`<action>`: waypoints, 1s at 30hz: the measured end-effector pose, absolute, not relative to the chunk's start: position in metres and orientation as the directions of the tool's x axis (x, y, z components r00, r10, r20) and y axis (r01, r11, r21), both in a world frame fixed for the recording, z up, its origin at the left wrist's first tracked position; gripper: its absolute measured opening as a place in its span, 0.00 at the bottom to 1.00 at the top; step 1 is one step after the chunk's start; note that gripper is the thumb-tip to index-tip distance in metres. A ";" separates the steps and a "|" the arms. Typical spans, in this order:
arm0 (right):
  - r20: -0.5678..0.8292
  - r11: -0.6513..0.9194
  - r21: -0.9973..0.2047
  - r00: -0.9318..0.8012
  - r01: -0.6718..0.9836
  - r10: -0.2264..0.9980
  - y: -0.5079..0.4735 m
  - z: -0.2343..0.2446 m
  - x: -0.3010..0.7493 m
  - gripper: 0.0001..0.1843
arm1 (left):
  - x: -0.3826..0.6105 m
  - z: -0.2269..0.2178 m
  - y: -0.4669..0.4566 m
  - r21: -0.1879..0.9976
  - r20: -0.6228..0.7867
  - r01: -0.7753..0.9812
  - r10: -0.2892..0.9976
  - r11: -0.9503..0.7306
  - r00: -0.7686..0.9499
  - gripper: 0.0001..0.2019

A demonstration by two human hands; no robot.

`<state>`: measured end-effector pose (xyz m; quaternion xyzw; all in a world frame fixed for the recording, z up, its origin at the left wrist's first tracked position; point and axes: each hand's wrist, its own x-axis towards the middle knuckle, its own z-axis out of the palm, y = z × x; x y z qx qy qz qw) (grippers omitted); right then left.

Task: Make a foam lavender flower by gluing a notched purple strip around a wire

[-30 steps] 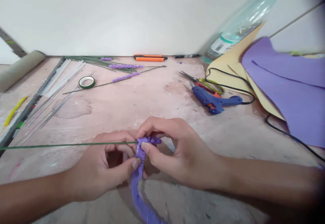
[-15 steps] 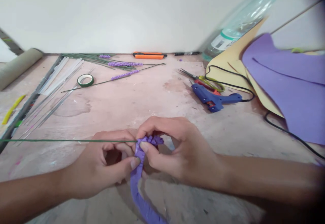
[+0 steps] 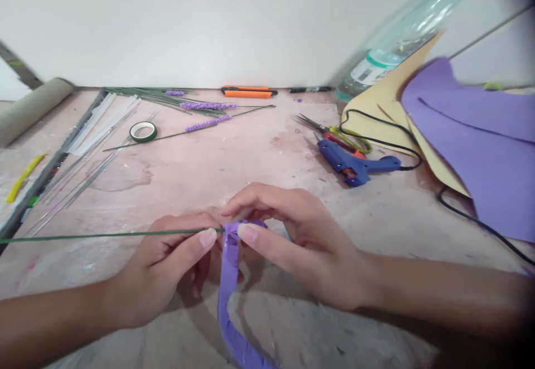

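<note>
Left hand: I am seeing the left hand (image 3: pixel 167 268) closing in a pinch on the wire (image 3: pixel 104 236), thumb and forefinger gripping it just short of its right end.
Right hand: the right hand (image 3: pixel 309 246) is pinching the top of the strip (image 3: pixel 228 280) against the wire's tip, thumb in front and forefinger arching over, with the other fingers curling loosely behind.
Wire: thin and green, it is running from the pinch out left across the table (image 3: pixel 234 163) and past the frame edge.
Strip: purple, it is bunching at the wire's end between the two thumbs, then trailing toward me and curving off the bottom edge.
Wire handling: I am judging it light, stiff but springy, and prone to rolling between the fingers. Taking hold close to the tip, as the left hand is doing, looks steadiest to me.
Strip handling: I am reading it as soft, light foam that is easy to crush or tear. I would be holding it by its flat faces right beside the bunched end, not along the loose tail.
Right side: a glue gun (image 3: pixel 351 165) is lying beside scissors (image 3: pixel 334 132), its cord looping toward purple sheets (image 3: pixel 480 151) and a bottle (image 3: pixel 401 34).
Far left: a tape (image 3: pixel 142 132) roll is sitting near purple-tipped stems (image 3: pixel 207 124), well apart from the hands.
</note>
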<state>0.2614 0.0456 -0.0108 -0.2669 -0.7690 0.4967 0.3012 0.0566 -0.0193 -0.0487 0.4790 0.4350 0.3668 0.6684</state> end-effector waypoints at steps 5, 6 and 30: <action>0.143 0.304 -0.943 -0.655 0.139 0.742 0.044 -0.009 0.260 0.03 | 0.057 -0.047 -0.020 0.955 -0.256 -0.056 0.903 0.292 0.346 0.20; 0.160 0.314 -0.940 -0.638 0.135 0.753 0.044 -0.009 0.260 0.03 | 0.057 -0.046 -0.020 0.949 -0.269 -0.066 0.898 0.310 0.349 0.19; 0.412 0.749 -0.632 -0.733 0.199 0.542 0.049 -0.012 0.264 0.08 | 0.061 -0.042 -0.015 0.855 -0.320 -0.272 0.863 0.441 0.391 0.20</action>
